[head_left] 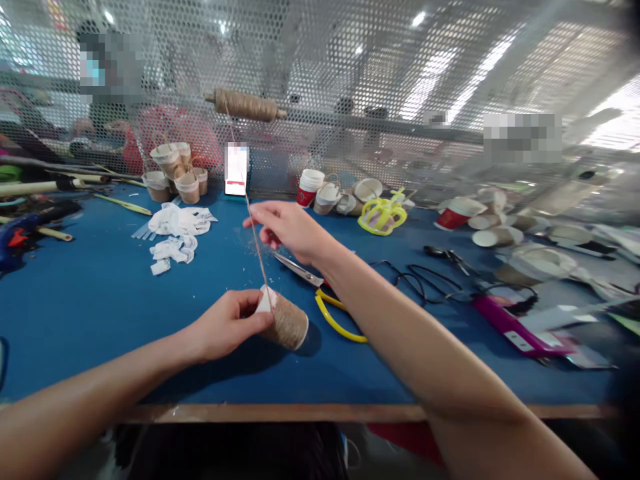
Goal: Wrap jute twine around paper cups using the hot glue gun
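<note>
My left hand (pixel 230 327) is closed around the white end of a paper cup (pixel 290 323) wrapped in brown twine, tilted on its side above the blue table. A strand of twine (pixel 259 253) runs from the cup up to a twine spool (pixel 247 106) hung on a rod at the mesh panel. My right hand (pixel 285 227) is raised beside that strand, its fingers curled and touching it near the thumb; whether they grip it is partly hidden. Scissors (pixel 340 327) with yellow handles lie under my right forearm, blades pointing to the far left.
Twine-wrapped cups (pixel 173 163) are stacked at the back left, near a lit phone (pixel 237 170). White paper scraps (pixel 180 220) lie in front. More cups (pixel 327 193) and a yellow pipe-cleaner basket (pixel 383 215) stand at the back. A purple power strip (pixel 520 327) and cables lie right.
</note>
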The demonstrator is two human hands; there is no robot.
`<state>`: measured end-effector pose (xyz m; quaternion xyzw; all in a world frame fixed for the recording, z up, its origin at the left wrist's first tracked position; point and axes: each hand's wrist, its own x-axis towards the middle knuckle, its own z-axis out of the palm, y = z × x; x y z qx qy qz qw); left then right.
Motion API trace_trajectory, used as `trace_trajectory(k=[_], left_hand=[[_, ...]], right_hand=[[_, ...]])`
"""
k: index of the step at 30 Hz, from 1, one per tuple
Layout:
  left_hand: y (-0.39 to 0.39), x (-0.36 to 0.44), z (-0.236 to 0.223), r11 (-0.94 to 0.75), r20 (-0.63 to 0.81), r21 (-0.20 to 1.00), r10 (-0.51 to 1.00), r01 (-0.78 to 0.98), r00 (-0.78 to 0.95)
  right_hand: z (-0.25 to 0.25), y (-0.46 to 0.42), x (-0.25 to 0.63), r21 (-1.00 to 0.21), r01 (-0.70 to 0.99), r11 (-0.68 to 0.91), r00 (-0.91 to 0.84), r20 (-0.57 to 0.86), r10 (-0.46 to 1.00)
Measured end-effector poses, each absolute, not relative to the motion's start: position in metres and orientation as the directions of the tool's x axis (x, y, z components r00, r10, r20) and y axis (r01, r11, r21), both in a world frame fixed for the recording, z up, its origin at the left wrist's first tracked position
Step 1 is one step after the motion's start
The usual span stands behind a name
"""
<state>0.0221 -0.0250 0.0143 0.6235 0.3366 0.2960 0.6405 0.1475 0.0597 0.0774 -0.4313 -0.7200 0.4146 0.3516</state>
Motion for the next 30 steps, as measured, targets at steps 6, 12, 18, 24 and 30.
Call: trace_trajectory(k=[6,12,18,24,30], left_hand=[[-0.027,0.020,0.020,0.066,-0.076,0.997,0.736,0.041,0.673],[-0.033,0.014,0.035,0.172,-0.144,0.984,0.564,0.055,0.813],[-0.043,0.005,0.046,0.251,-0.220,0.959,0.374,0.130,0.901],[-0.030,0.002,0.040,0.126,-0.122,0.990,0.571,0.060,0.812],[-0.012,0.003,0.028,-0.128,0.006,0.974,0.835,0.184,0.551]], right_hand=[[0.101,0.093,0.130,-0.918,0.253,0.307,-0.345,0.211,0.915],[0.051,0.038,0.155,-0.669,0.538,0.514,-0.620,0.100,0.779],[0.014,-0.014,0.167,-0.702,0.405,0.586,-0.893,-0.167,0.417],[0.016,0.006,0.173,-0.666,0.512,0.542,-0.700,0.041,0.713],[0.048,0.040,0.232,-0.321,0.941,0.106,-0.017,0.266,0.964]])
